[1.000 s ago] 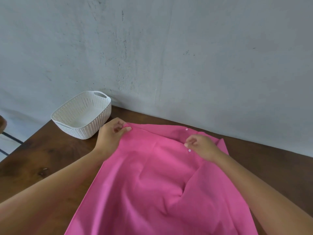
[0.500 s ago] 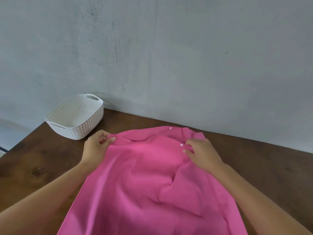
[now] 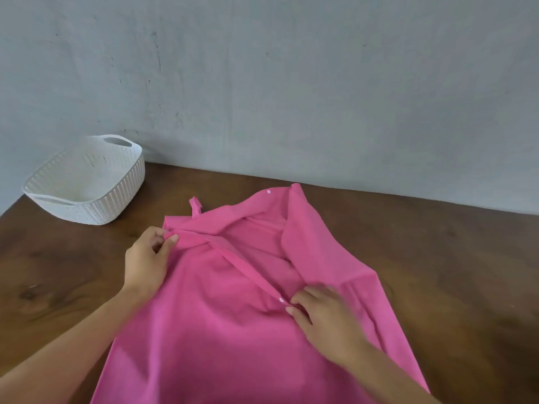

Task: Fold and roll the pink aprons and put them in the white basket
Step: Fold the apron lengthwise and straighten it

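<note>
apron (image 3: 218,316): flat on counter (image 3: 58,272) — mid-fold
left hand (image 3: 145,258): pinches corner to anchor it
right hand (image 3: 323,316): pinches hem — to draw fold over

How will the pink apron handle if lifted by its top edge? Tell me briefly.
Probably floppy: the pink apron creases and folds over itself where the left hand pinches its edge. Likely light: the cloth looks thin, and the right hand holds it by fingertips alone.
</note>
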Action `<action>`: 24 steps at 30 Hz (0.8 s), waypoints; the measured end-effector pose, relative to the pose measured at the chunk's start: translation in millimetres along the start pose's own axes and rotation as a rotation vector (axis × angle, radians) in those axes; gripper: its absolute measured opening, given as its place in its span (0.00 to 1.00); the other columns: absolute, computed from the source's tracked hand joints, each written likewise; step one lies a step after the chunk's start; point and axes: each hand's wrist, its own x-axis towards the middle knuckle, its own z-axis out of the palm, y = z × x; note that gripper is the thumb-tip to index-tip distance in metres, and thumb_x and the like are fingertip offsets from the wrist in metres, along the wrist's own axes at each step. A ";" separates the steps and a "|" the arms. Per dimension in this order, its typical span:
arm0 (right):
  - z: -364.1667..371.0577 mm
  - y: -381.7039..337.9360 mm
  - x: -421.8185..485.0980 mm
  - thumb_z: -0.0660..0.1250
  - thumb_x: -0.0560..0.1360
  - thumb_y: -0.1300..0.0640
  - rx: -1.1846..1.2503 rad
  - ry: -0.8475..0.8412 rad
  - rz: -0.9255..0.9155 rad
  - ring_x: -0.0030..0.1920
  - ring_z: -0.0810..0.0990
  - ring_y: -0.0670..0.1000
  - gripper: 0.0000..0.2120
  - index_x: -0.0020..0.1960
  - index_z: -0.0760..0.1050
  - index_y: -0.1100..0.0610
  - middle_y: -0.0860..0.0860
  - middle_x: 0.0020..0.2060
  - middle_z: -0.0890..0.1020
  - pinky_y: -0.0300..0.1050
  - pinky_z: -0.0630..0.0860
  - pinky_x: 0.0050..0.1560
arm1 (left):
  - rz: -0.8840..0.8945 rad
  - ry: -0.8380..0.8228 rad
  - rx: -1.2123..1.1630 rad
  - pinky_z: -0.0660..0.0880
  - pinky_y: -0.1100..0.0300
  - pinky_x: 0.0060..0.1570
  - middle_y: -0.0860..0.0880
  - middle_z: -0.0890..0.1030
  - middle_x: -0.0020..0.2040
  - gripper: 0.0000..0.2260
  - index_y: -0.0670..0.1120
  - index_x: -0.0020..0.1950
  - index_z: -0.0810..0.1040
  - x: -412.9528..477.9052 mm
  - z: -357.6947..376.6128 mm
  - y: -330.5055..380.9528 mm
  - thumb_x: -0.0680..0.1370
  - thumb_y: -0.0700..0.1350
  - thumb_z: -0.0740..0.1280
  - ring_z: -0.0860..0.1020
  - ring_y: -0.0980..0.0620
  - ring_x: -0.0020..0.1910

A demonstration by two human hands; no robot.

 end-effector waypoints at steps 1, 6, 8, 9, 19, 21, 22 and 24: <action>1.3 -2.4 0.0 0.65 0.78 0.43 0.028 -0.027 0.025 0.39 0.75 0.44 0.10 0.42 0.77 0.46 0.40 0.37 0.78 0.42 0.75 0.47 | 0.004 0.002 0.005 0.71 0.61 0.41 0.50 0.82 0.38 0.07 0.50 0.45 0.76 -0.2 0.5 -0.2 0.81 0.49 0.70 0.78 0.52 0.38; -20.9 -14.4 32.0 0.60 0.81 0.40 0.222 -0.065 0.095 0.42 0.75 0.43 0.15 0.47 0.78 0.48 0.41 0.39 0.80 0.41 0.70 0.44 | 0.004 0.019 0.032 0.70 0.62 0.40 0.51 0.81 0.38 0.07 0.49 0.45 0.77 -0.3 0.7 0.0 0.81 0.49 0.70 0.77 0.54 0.37; -27.6 -6.4 58.7 0.63 0.81 0.44 0.258 -0.010 0.130 0.43 0.76 0.44 0.11 0.48 0.79 0.49 0.42 0.40 0.81 0.43 0.74 0.45 | 0.005 0.030 0.041 0.71 0.62 0.40 0.51 0.81 0.38 0.06 0.49 0.46 0.77 -1.1 1.3 0.7 0.80 0.49 0.70 0.77 0.54 0.38; -28.5 0.5 73.5 0.64 0.80 0.46 0.277 0.010 0.149 0.44 0.77 0.44 0.08 0.48 0.79 0.49 0.42 0.41 0.81 0.45 0.75 0.47 | 0.000 0.033 0.044 0.71 0.62 0.41 0.51 0.81 0.38 0.06 0.49 0.46 0.77 -1.8 1.7 1.2 0.80 0.48 0.70 0.78 0.55 0.39; -13.5 78.0 193.7 0.63 0.81 0.59 -0.048 -0.087 0.182 0.63 0.71 0.57 0.14 0.66 0.75 0.54 0.53 0.63 0.75 0.53 0.72 0.61 | 0.026 0.058 0.126 0.71 0.61 0.42 0.50 0.80 0.39 0.07 0.49 0.43 0.76 -1.0 6.6 2.0 0.80 0.47 0.71 0.78 0.52 0.41; -10.4 84.7 210.3 0.62 0.81 0.59 -0.068 -0.142 0.118 0.66 0.69 0.56 0.16 0.67 0.76 0.52 0.53 0.66 0.73 0.53 0.70 0.65 | 0.029 0.057 0.146 0.71 0.63 0.42 0.50 0.80 0.38 0.07 0.48 0.43 0.77 -0.3 7.7 1.1 0.79 0.46 0.72 0.78 0.52 0.40; -9.7 87.6 218.4 0.62 0.81 0.58 -0.079 -0.173 0.100 0.67 0.68 0.56 0.15 0.67 0.76 0.51 0.53 0.66 0.73 0.53 0.69 0.66 | 0.025 0.056 0.149 0.71 0.64 0.41 0.50 0.80 0.38 0.07 0.48 0.42 0.77 -0.4 8.1 0.6 0.78 0.46 0.72 0.78 0.52 0.40; -10.9 93.0 234.0 0.62 0.81 0.57 -0.155 -0.257 0.083 0.67 0.66 0.56 0.15 0.66 0.76 0.48 0.53 0.64 0.72 0.51 0.65 0.66 | 0.016 0.061 0.148 0.70 0.69 0.40 0.50 0.80 0.37 0.08 0.48 0.42 0.77 -0.8 8.7 2.0 0.78 0.45 0.73 0.77 0.53 0.40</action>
